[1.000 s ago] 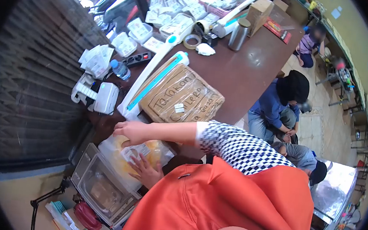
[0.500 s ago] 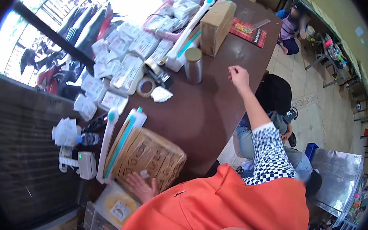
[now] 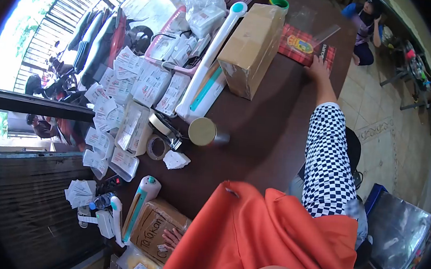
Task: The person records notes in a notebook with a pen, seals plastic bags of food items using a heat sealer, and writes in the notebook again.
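Observation:
My right hand (image 3: 318,71), in a black-and-white checkered sleeve, is stretched far forward over the near edge of a red plaid booklet (image 3: 298,46). Its fingers are extended and appear to touch the cover. A clear plastic sleeve lies against the booklet's far side. My left hand (image 3: 172,238) lies with spread fingers on the side of a cardboard box (image 3: 153,224) with black handwriting, at the lower left. Beside that box is a white-and-teal heat sealer (image 3: 142,199). A taped brown carton (image 3: 250,46) stands left of the booklet.
On the brown table (image 3: 255,147) stand a gold-lidded can (image 3: 203,132), a tape roll (image 3: 157,146) and a second long sealer (image 3: 205,68). Labelled white packs (image 3: 151,81) and a pink basket (image 3: 156,46) line the left edge. A person (image 3: 365,30) sits on the floor at the far right.
My right hand has moved forward from above the bare tabletop to the red plaid booklet, its curled fingers now extended. My left hand stays on the box. The view has shifted.

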`<state>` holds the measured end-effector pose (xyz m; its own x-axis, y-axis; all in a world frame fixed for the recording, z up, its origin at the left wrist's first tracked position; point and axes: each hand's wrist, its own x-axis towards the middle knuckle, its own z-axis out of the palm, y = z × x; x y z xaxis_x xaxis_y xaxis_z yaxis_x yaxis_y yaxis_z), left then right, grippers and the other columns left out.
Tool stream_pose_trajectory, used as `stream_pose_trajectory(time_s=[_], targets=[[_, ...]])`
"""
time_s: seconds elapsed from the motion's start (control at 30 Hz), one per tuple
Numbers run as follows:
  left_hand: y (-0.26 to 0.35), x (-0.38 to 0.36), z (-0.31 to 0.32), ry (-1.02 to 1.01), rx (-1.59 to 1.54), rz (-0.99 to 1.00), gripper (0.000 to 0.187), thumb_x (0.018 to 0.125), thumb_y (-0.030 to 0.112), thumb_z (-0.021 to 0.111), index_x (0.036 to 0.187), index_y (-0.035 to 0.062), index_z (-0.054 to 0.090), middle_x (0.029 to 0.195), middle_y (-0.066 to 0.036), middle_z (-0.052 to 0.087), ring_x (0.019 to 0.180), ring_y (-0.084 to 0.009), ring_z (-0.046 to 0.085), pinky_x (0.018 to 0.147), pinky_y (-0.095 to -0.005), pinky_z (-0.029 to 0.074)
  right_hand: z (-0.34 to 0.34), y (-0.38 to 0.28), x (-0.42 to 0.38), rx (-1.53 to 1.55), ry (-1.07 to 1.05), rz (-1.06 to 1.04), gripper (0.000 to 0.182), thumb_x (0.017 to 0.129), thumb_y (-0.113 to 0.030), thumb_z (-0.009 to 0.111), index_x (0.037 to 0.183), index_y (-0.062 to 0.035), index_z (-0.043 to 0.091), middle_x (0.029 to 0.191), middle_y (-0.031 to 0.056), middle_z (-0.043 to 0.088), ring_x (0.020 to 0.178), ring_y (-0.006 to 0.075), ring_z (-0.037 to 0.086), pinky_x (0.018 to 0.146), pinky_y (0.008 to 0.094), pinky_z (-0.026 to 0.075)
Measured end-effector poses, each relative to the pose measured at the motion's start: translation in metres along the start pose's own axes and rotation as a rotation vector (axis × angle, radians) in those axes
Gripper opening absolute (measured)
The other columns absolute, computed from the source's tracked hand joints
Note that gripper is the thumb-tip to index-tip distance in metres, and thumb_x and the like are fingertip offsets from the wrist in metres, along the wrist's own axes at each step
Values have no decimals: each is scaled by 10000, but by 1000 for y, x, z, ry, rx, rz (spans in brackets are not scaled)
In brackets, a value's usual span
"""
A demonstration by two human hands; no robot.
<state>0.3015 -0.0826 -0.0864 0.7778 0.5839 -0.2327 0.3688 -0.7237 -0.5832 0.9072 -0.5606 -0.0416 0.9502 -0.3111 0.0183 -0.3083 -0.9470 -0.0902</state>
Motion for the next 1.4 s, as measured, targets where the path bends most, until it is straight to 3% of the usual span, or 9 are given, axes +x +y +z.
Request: stream_pose_trajectory(time_s=[0.17, 0.27, 0.77, 0.83, 0.9, 0.97, 1.17, 1.27, 1.4], targets=[[-5, -2, -17, -90, -104, 51, 813, 851, 478, 405, 1411, 108, -53, 1449, -230, -127, 1328, -437, -95, 985, -661, 3, 20, 18, 23, -197, 2, -254, 525, 804, -258, 568, 1261, -71, 392, 1095, 146, 521, 968, 322, 566, 794, 413, 493], [-3, -3, -26, -127, -196, 75, 841, 840, 493, 419, 1409, 103, -61, 1443, -238, -140, 1321, -447, -109, 981, -664, -4, 42, 32, 32, -546, 315, -607, 292, 851, -155, 422, 1102, -16, 477, 889, 154, 593, 605, 270, 632, 508, 331, 522], [-38, -15, -67, -370, -657, 196, 1123, 729, 633, 535, 1376, 39, -164, 1388, -278, -262, 1254, -514, -235, 895, -728, -53, -127, -26, -48, -202, 5, -500, 198, 767, -125, 484, 865, -6, 607, 885, 217, 627, 858, 360, 613, 744, 452, 491], [-28, -21, -20, -149, -600, 206, 1125, 733, 626, 541, 1373, 38, -173, 1384, -277, -270, 1246, -521, -243, 871, -740, -69, -146, -29, -73, -181, 2, -471, 214, 749, -138, 495, 849, 2, 623, 904, 230, 621, 880, 367, 606, 762, 459, 485], [-6, -14, -44, 18, 299, -30, 1089, 759, 609, 523, 1374, 44, -175, 1387, -266, -275, 1253, -503, -249, 898, -715, -85, -163, -34, -103, -90, -67, -365, 291, 720, -181, 495, 878, 35, 609, 917, 257, 606, 906, 391, 589, 786, 467, 468], [-32, -8, -113, -477, -732, 122, 1036, 788, 588, 498, 1381, 26, -140, 1403, -252, -254, 1274, -466, -244, 923, -688, -99, -175, -30, -138, -39, -115, -381, 332, 707, -210, 487, 869, 59, 594, 914, 277, 594, 902, 412, 578, 801, 476, 453], [-30, -19, -94, -257, -737, 145, 942, 811, 574, 471, 1411, 50, -33, 1433, -237, -187, 1301, -436, -210, 941, -677, -93, -201, -40, -348, -104, -137, -371, 221, 734, -153, 468, 824, 38, 534, 765, 253, 612, 764, 389, 622, 694, 447, 509], [-33, -19, -94, -219, -846, 179, 918, 820, 557, 474, 1416, 69, -24, 1435, -233, -185, 1301, -439, -207, 941, -679, -85, -160, -56, -434, -273, -85, -588, 112, 782, -108, 458, 782, -2, 495, 625, 154, 626, 562, 279, 650, 480, 355, 535], [-36, -18, -98, -95, -1018, 272, 754, 873, 443, 464, 1412, 74, 89, 1453, -233, -72, 1319, -435, -147, 982, -646, -44, -66, -95, -507, -169, -102, -619, 283, 811, -178, 521, 936, 74, 496, 592, 131, 620, 547, 247, 645, 474, 330, 526]])
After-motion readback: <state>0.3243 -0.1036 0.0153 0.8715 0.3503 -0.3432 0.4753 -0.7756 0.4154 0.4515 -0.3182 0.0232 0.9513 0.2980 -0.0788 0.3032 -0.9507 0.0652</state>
